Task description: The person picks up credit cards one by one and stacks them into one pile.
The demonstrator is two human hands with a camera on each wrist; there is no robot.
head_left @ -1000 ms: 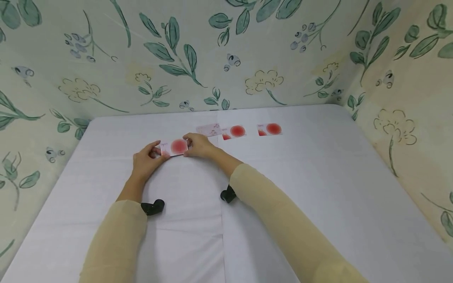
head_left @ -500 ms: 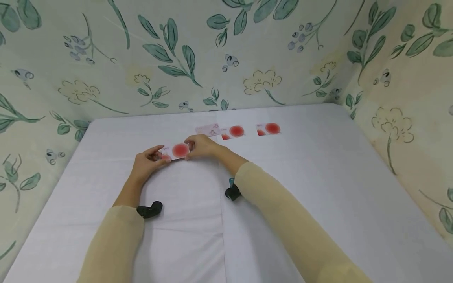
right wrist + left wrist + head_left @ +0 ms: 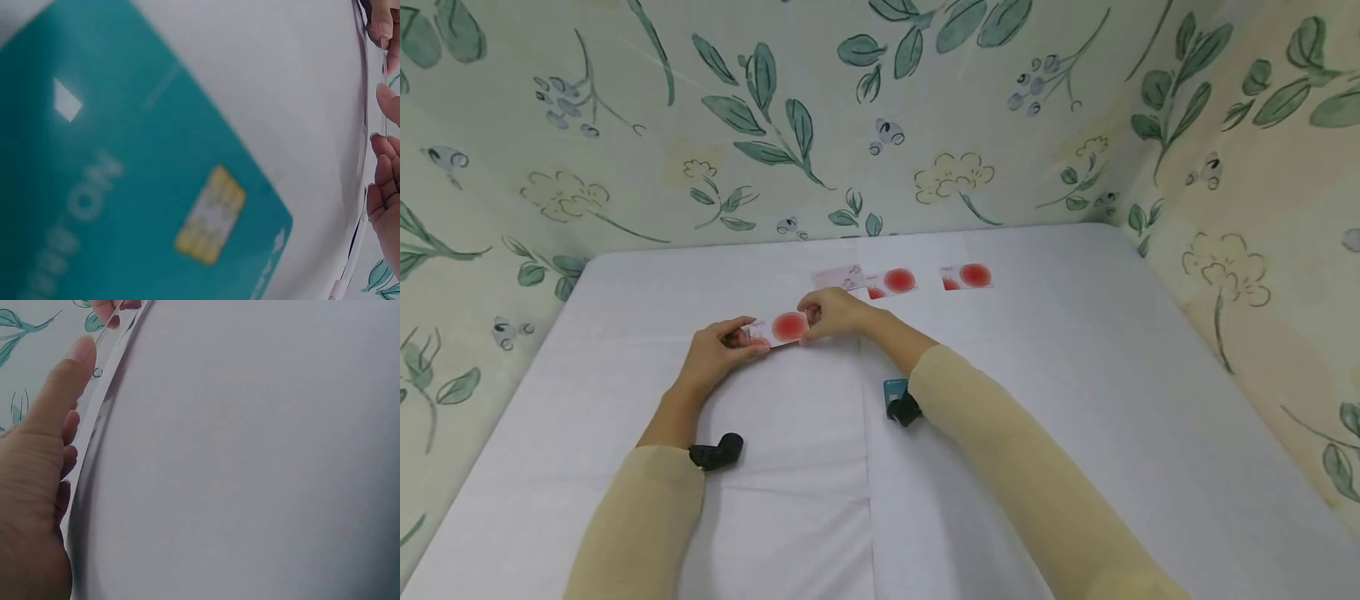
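Note:
A white card with a red disc (image 3: 789,327) is held between both hands in the head view, over the left-middle part of the table. My left hand (image 3: 713,354) pinches its left end, thumb along the near edge. At the right end, my right hand (image 3: 837,315) pinches it between thumb and fingers. In the left wrist view the left thumb (image 3: 65,384) lies against the card's thin edge, which shows nearly side-on. The right wrist view has the right hand (image 3: 389,187) at its right border, fingers on the card's edge.
A teal chip card (image 3: 144,162) looms close in the right wrist view; part of it (image 3: 895,388) shows beside the right wrist camera (image 3: 904,409). Behind the hands lie a pale pink card (image 3: 838,277) and two red-disc cards (image 3: 898,282) (image 3: 967,277) on the white tablecloth (image 3: 1075,400).
Both hands have moved the held card slightly to the right and nearer the body. More of the teal card has come into sight by the right wrist. The cards behind stay put.

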